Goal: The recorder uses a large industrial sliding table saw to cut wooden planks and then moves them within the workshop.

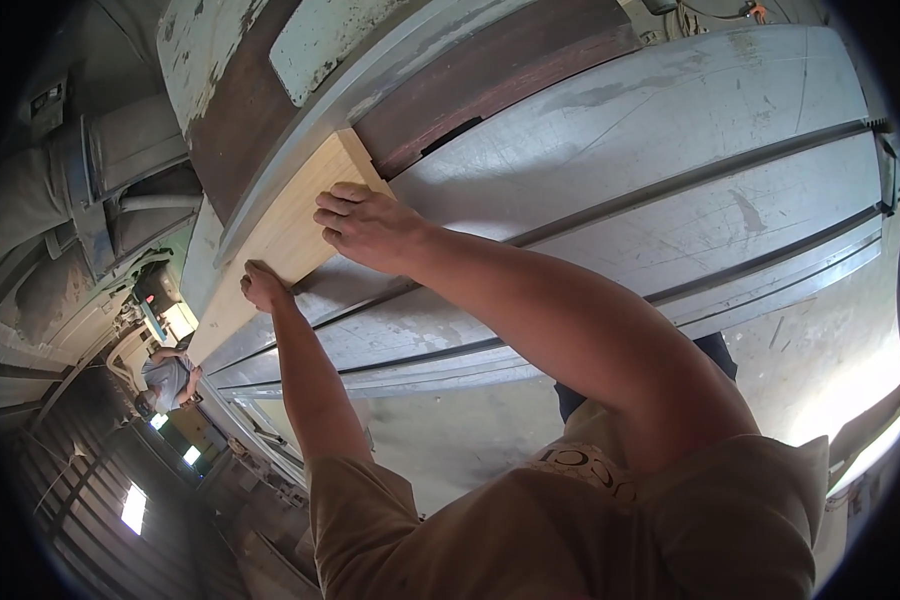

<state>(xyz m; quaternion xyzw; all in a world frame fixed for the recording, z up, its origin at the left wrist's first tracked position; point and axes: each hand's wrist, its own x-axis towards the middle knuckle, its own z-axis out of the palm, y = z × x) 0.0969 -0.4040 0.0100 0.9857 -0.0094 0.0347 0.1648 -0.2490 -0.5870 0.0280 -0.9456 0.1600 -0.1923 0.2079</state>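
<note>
Nearest are the person's own arms in short brown sleeves, reaching out to a pale wooden board (pixel 300 215). The right hand (pixel 365 228) lies over it with fingers bent on its upper face; the left hand (pixel 264 287) is half curled at its near edge. Whether either one grips underneath, I cannot tell. The board passes beneath the right hand, ends just beyond it, and stretches past the left hand on the other side. The hands are set apart along its length, probably to keep it straight and steady against the metal rail (pixel 320 118) just beyond the fingers.

Under the board and to the right of the right hand spreads a grey metal desk (pixel 610 150), scratched and stained, cut by long dark slots (pixel 670 190). Past the rail stands a machine housing (pixel 205 60) with chipped, pale paint. Farther off, beyond the left hand, another person (pixel 170 380) in a grey top bends among cluttered equipment, and bright windows (pixel 133 508) break up a dim workshop wall
</note>
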